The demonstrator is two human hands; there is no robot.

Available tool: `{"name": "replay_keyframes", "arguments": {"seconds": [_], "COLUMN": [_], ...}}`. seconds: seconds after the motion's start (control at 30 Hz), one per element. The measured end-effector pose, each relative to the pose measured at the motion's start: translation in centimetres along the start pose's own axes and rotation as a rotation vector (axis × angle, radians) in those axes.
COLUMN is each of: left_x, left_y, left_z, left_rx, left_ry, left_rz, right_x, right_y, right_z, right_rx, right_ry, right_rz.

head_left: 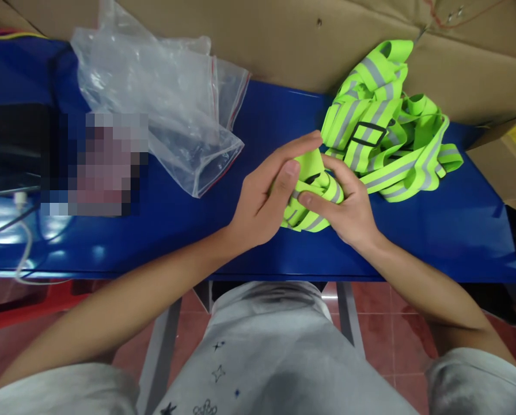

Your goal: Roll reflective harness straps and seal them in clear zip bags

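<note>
A bundle of neon-green straps with grey reflective stripes [312, 199] sits between my two hands on the blue table [262, 124]. My left hand [264, 196] wraps its fingers over the bundle's left side, thumb pressed on top. My right hand [348, 207] pinches the same bundle from the right, fingers closed on it. The straps run on into a loose heap of reflective strapping [385, 124] with a black buckle [368, 134] just behind my right hand.
Clear plastic zip bags [154, 98] lie crumpled at the back left. A black device [14, 147] and a white cable [22, 230] rest at the left edge. Brown cardboard [284, 34] lines the back, and a cardboard box [511, 158] stands at the right.
</note>
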State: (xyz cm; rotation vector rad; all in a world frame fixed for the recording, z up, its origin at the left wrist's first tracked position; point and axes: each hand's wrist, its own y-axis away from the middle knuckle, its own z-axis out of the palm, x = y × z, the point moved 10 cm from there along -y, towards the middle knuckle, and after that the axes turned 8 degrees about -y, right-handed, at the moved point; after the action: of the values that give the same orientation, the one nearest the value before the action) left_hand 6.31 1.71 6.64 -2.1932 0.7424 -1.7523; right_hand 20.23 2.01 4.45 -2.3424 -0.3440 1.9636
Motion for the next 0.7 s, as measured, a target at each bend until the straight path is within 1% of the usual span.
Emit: {"name": "replay_keyframes", "arguments": {"seconds": [0.07,0.17,0.27,0.33,0.37,0.43,0.5,0.53,0.6,0.63,0.7], "left_x": [0.1,0.2,0.0,0.7,1.2,2.4,2.2,1.7,-0.6,-1.9,-3.9], "left_y": [0.1,0.3,0.3,-0.1,-0.5,-1.1,-1.1,-1.1,-1.3,-1.0,-0.8], "left_z": [0.1,0.8,1.1,0.7,0.2,-1.4,-3.1,-4.5,-8.0,-9.3,-11.3], "left_rx": [-0.021,-0.088,-0.138,-0.188,-0.226,-0.34,-0.555,-0.621,-0.678,-0.739,-0.76], "left_ry": [-0.011,-0.047,-0.064,-0.08,-0.106,-0.221,-0.462,-0.606,-0.951,-1.067,-1.19], "left_rz": [0.013,0.044,0.024,0.048,0.074,0.142,0.18,0.203,0.177,0.174,0.177], "right_x": [-0.2,-0.5,-0.2,0.3,0.6,1.2,1.9,2.3,3.1,3.5,4.0], "right_y": [0.0,0.0,0.0,0.0,0.1,0.0,-0.1,-0.2,-0.4,-0.5,-0.5], "right_z": [0.0,-0.1,0.0,-0.1,-0.2,-0.6,-1.0,-1.2,-1.5,-1.5,-1.4], "right_rx": [0.0,0.01,-0.01,-0.017,-0.015,-0.005,0.01,0.021,0.04,0.043,0.032], "right_ry": [0.025,0.065,0.049,0.001,-0.031,-0.09,-0.133,-0.154,-0.201,-0.222,-0.248], "right_rz": [-0.02,-0.03,0.052,0.131,0.165,0.213,0.246,0.257,0.283,0.298,0.32]}}
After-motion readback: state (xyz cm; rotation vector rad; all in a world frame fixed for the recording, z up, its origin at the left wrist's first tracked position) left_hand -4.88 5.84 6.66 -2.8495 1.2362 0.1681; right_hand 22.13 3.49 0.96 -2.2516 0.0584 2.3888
